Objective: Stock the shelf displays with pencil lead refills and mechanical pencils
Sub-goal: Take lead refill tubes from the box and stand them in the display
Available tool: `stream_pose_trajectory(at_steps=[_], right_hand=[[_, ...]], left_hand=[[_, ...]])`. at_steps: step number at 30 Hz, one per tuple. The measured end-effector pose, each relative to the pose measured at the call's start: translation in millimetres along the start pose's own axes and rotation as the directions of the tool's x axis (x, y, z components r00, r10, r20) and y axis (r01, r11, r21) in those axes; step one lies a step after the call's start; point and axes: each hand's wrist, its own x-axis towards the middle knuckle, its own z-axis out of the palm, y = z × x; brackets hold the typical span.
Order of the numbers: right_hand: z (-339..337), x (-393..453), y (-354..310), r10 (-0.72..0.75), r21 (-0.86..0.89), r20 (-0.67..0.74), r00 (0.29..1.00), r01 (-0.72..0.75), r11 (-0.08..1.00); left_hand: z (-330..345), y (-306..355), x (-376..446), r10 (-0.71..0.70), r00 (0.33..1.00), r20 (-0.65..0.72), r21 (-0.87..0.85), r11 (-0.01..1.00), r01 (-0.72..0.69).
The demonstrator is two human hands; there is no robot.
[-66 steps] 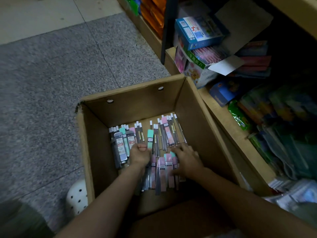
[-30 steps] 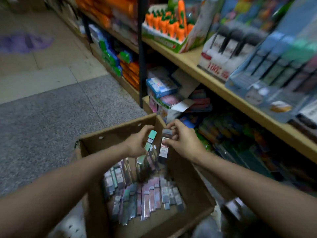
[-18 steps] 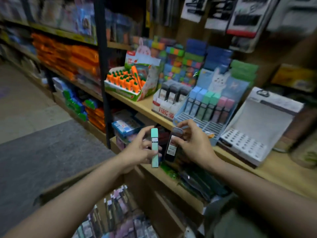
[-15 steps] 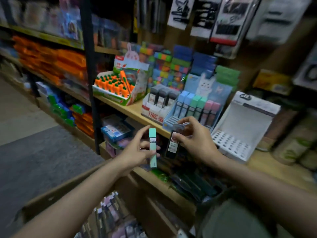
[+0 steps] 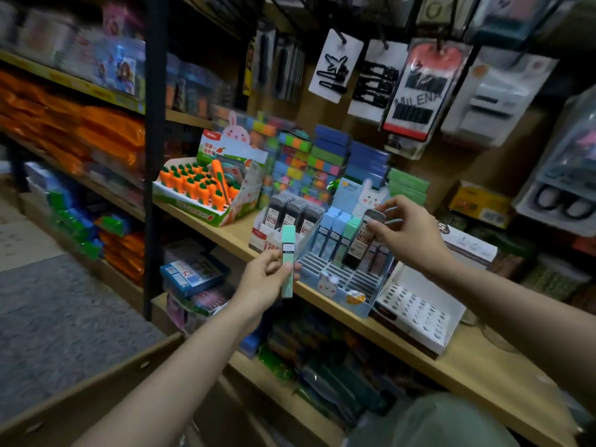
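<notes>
While the open brown cardboard carton [image 5: 96,391] sits low at the near edge, both arms have risen from it to the wooden shelf [image 5: 451,366]. Half a second back the two packs hung close together below the displays; now they have spread apart. The left hand [image 5: 264,282] pinches a slim mint-green lead refill case [image 5: 288,261] upright, in front of the shelf edge near the white tray of dark grey refill cases [image 5: 290,217]. Farther in, the right hand [image 5: 409,233] grips a dark transparent refill case with a white label [image 5: 362,241] by its top, tilted over the pale blue slotted rabbit display [image 5: 338,279]. My reading is that insertion comes next; neither case is seated yet. Beside it stands a white perforated pencil stand [image 5: 416,311].
</notes>
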Motion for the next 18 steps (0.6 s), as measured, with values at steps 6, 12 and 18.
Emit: stream_pose_trajectory(at_steps=[6,12,18], right_hand=[[38,40,-44,-0.081,-0.008,0.010,0.997,0.081,0.997],[91,68,-62,-0.197,-0.199,0.020,0.980,0.197,0.960],[125,84,-46,-0.137,-0.250,0.018,0.990,0.137,0.958]], left_hand=[[-21,15,19,0.021,0.986,-0.165,-0.072,0.997,-0.033],[-33,10,27,-0.025,0.984,-0.177,-0.102,0.995,0.007],[-37,-5,37,-0.068,0.985,-0.157,-0.098,0.994,0.053]])
